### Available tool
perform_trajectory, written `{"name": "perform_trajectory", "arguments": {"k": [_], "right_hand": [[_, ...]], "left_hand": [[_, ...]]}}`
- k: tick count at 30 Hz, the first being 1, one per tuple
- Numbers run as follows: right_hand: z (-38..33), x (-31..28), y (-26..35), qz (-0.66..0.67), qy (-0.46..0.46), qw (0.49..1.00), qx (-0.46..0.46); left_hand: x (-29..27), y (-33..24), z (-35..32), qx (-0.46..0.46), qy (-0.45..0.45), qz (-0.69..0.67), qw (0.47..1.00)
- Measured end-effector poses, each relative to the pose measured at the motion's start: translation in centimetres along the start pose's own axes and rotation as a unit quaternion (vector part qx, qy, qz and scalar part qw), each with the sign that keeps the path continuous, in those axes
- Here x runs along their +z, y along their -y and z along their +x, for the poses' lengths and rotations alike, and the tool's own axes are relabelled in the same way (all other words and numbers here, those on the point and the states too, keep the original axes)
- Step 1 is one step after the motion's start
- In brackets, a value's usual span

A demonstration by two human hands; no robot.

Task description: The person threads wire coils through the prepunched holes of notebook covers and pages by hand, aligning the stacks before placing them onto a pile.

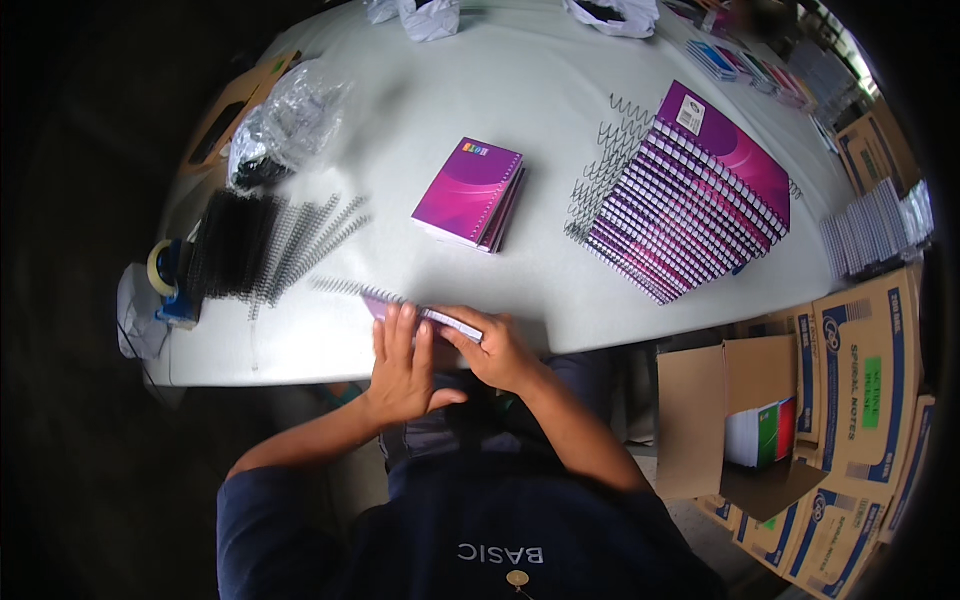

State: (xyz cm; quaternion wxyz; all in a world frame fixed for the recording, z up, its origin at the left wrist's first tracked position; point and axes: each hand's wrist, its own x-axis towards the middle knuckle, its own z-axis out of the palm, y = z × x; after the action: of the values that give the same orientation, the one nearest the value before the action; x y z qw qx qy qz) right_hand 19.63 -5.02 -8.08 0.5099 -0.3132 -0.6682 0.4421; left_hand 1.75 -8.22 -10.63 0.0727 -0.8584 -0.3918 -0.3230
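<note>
At the table's near edge, my right hand (508,355) grips a small purple notebook (458,322) by its right end, thumb and fingers closed on it. A wire coil (345,288) runs along the notebook's upper edge and sticks out past its left end. My left hand (402,362) rests against the notebook and coil with its fingers stretched out and the thumb apart. Just beyond lies a short stack of purple notebooks (462,190). To the right spreads a large overlapping pile of purple notebooks (690,205), with long coil ends jutting from its left side.
Loose coils (315,240) and a dense dark bunch of coils (232,245) lie at left, beside a blue tape dispenser (178,290) and a clear plastic bag (295,120). An open carton (690,425) of notebooks and stacked cartons (868,350) stand at lower right.
</note>
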Motion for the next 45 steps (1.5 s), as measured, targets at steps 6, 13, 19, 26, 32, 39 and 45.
{"name": "perform_trajectory", "arguments": {"k": [6, 13, 19, 26, 32, 39, 45], "right_hand": [[0.2, -0.2, -1.2, 0.071, 0.029, 0.994, 0.071], [0.0, 0.1, -1.5, 0.054, 0.025, 0.997, 0.057], [0.1, -0.3, -0.4, 0.012, 0.057, 0.995, 0.087], [0.0, 0.0, -0.5, 0.012, 0.041, 0.996, 0.072], [-0.1, -0.1, -0.6, -0.017, 0.043, 0.996, 0.073], [0.1, -0.2, -0.1, -0.043, 0.067, 0.994, 0.077], [-0.1, 0.2, -1.0, -0.034, 0.054, 0.996, 0.055]], "left_hand": [[-6.2, 1.0, 8.0, -0.036, 0.117, 0.058, 0.991], [-8.5, 3.2, 10.0, -0.125, 0.223, -0.094, 0.962], [-8.8, 2.5, 10.2, -0.146, 0.237, -0.082, 0.957], [-10.0, 3.1, 11.0, -0.117, 0.302, -0.097, 0.941], [-9.1, 1.6, 11.2, -0.153, 0.205, -0.066, 0.964], [-9.4, 1.1, 11.8, -0.128, 0.278, -0.054, 0.951], [-8.7, 0.3, 11.7, -0.143, 0.244, -0.011, 0.959]]}}
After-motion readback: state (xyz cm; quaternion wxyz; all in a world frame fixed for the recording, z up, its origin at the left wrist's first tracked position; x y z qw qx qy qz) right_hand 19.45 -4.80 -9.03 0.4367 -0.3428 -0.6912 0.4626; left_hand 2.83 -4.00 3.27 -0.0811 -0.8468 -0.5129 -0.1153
